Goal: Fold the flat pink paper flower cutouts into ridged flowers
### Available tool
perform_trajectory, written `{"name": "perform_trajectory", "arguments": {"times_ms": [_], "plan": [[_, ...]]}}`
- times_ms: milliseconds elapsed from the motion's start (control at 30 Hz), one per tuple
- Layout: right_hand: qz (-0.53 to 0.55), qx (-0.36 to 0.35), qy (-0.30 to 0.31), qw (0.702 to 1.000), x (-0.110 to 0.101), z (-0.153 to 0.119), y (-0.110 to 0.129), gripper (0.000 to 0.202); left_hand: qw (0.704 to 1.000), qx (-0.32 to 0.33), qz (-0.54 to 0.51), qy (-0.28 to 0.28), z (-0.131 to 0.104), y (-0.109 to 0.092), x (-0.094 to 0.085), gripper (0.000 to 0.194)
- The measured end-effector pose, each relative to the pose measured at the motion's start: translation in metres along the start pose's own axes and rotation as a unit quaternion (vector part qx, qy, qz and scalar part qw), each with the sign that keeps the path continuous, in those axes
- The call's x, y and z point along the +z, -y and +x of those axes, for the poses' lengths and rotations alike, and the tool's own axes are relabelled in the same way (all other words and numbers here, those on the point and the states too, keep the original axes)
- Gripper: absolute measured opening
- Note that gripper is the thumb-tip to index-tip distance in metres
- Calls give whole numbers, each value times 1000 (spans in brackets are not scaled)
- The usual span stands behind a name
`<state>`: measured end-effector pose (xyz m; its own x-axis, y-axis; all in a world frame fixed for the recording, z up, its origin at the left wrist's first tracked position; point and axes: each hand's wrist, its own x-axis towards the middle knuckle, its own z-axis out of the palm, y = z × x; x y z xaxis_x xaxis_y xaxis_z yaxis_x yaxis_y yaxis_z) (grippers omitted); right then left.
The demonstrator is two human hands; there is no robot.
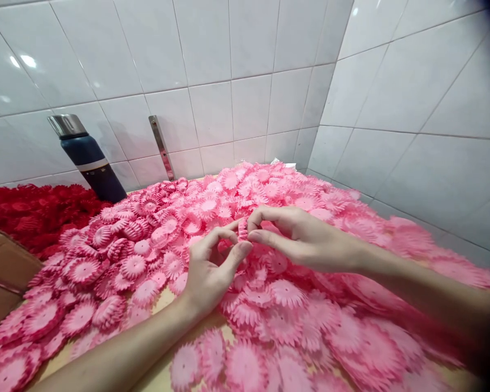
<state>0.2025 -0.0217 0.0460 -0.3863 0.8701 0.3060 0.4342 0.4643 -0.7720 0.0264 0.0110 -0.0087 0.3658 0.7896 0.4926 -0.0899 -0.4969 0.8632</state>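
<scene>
A small pink petal disc (242, 230) with a fringed edge is held up between my two hands, over the middle of a large heap of similar discs. My left hand (212, 261) pinches it from the left with thumb and fingers. From the right, my right hand (298, 237) has its thumb and bent forefinger closed at the disc's other edge. Below and around both hands lie many loose pink petal discs (286, 294), flat or tilted, several with a small dark hole in the centre. The disc's far side is hidden.
Deep red petal pieces (32, 212) lie in a pile at the far left. A dark blue bottle (92, 163) with a metal cap stands behind them. A metal strip (161, 147) leans on the tiled wall (212, 114). A cardboard box (8, 267) sits at the left edge.
</scene>
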Motion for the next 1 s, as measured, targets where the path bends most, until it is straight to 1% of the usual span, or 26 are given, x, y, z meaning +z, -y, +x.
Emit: {"name": "perform_trajectory", "arguments": {"times_ms": [133,233,333,433,567,700,767,867,1000], "plan": [[27,22,8,999,-5,0,-5,15,999,-23,26,11,-1,1,-2,17],[39,23,24,999,-12,2,-11,15,999,-35,34,-23,-2,2,-3,18],[41,17,36,998,-17,4,-16,19,997,-31,43,-54,-3,2,-3,20],[27,24,38,999,-18,5,-15,21,996,-15,60,-57,-1,1,-2,24],[-13,28,22,999,-11,4,-7,21,995,8,87,-55,0,-1,0,23],[-87,-21,-14,996,-1,4,-3,18,995,24,91,-42,-1,0,0,21],[-103,-40,-21,994,1,4,-4,16,994,33,97,-37,-1,1,0,20],[-78,-30,2,997,-4,4,-4,14,992,46,117,-28,-1,1,0,18],[-47,1,32,998,-20,2,0,13,983,88,159,-30,-1,-1,-1,19]]}}
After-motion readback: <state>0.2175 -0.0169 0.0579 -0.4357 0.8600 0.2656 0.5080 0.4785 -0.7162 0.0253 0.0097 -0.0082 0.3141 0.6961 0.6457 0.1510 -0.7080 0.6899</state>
